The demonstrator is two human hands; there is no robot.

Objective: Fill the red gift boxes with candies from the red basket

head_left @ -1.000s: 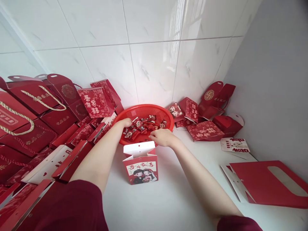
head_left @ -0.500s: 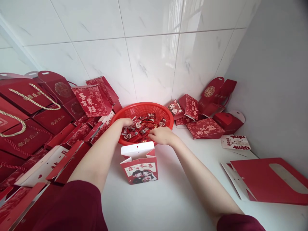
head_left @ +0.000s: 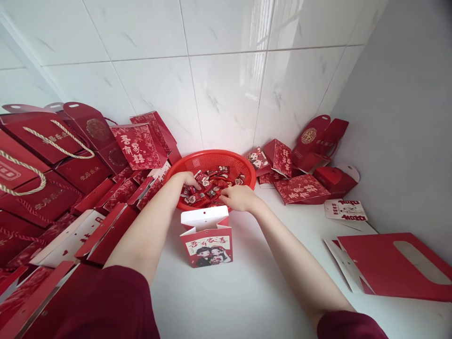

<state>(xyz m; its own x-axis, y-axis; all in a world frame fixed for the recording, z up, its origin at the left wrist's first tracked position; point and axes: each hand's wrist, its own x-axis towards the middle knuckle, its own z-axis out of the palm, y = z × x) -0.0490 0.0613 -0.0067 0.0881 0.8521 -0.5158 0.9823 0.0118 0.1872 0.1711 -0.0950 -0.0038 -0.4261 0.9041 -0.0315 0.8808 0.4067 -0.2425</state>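
Note:
A red plastic basket (head_left: 243,165) with a mesh wall holds many small red wrapped candies (head_left: 212,182). My left hand (head_left: 184,181) reaches over its left rim, fingers bent down among the candies. Over the front right rim comes my right hand (head_left: 236,197), its fingers curled together at the candies' edge. Fingertips of both hands are partly hidden, so what they pinch does not show. In front of the basket an open-topped red and white paper gift box (head_left: 207,249) with a cartoon couple stands upright, touched by neither hand.
Rows of red gift boxes and bags (head_left: 84,174) fill the left side, some with rope handles. More red boxes (head_left: 300,188) lie at the right rear. A flat red box (head_left: 381,263) and a printed card (head_left: 346,209) are on the white table (head_left: 247,292). A tiled wall (head_left: 226,94) stands behind.
The view has shifted slightly, so most things appear a little further right. Both hands stay in the basket, with small finger movements among the candies.

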